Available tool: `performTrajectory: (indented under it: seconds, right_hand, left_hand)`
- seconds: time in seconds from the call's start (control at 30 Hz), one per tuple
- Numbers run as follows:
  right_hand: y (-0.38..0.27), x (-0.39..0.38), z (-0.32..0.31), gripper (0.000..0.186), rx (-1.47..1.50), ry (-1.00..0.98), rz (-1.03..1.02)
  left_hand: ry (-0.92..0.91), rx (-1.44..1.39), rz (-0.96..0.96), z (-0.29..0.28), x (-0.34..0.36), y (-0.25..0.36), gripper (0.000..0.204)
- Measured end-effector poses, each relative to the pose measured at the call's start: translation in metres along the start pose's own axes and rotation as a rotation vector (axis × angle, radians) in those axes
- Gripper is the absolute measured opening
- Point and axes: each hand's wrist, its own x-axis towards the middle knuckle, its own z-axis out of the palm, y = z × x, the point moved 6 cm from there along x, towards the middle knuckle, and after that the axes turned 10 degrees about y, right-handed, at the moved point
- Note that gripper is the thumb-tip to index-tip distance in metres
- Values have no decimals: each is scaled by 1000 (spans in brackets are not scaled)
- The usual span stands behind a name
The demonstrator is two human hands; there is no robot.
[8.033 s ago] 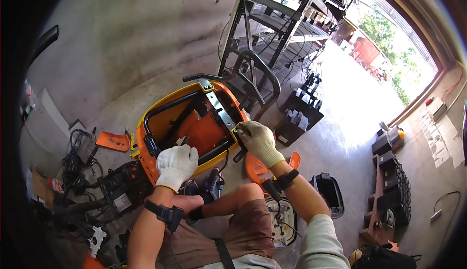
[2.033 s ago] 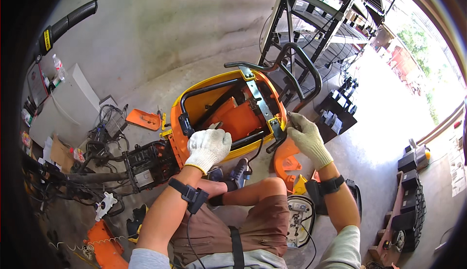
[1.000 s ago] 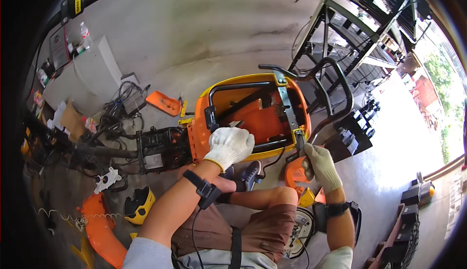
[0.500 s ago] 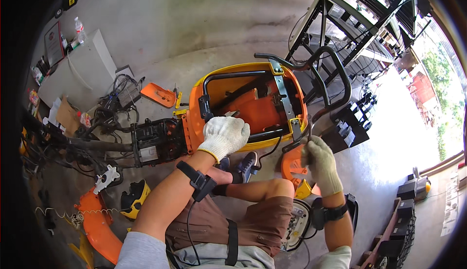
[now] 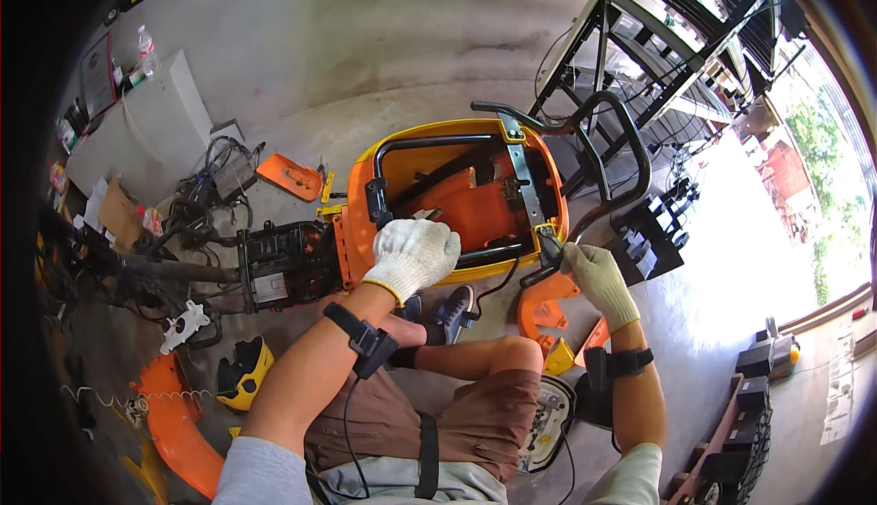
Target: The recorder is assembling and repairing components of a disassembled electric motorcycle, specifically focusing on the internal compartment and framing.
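Note:
My left hand point(image 5: 413, 256), in a white knit glove, is closed at the near left edge of the orange and yellow scooter body shell point(image 5: 364, 222). A small greyish tip shows beyond its fingers; I cannot make out what it belongs to. My right hand point(image 5: 598, 278), gloved too, has its fingers pinched at the near right corner of the shell, beside the metal cross bracket point(image 5: 525, 185). What the pinch holds is hidden. The black tubular rear rack point(image 5: 630, 185) rises just beyond this hand. A black tube frame point(image 5: 429, 142) runs round the opening.
Scooter frame and wiring point(image 5: 292, 263) extend left. On the floor lie an orange panel point(image 5: 290, 178), a curved orange fender point(image 5: 183, 432), a yellow and black part point(image 5: 247, 372) and an orange piece point(image 5: 545, 308). A metal rack point(image 5: 630, 57) stands far right, a grey cabinet point(image 5: 137, 130) far left.
My right hand has moved up and left to the corner of the shell by the bracket. My left hand stays closed at the shell edge. The whole view has shifted slightly.

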Motion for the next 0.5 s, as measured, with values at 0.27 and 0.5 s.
performTrajectory:
  seconds: [0.27,0.5]
  right_hand:
    - [-37,-50,97,20,1319,-251,390]
    - [-57,-39,97,12,1347,-214,190]
  left_hand:
    - [-17,28,-17,1,3,1,48]
    - [-33,33,-33,0,2,1,49]
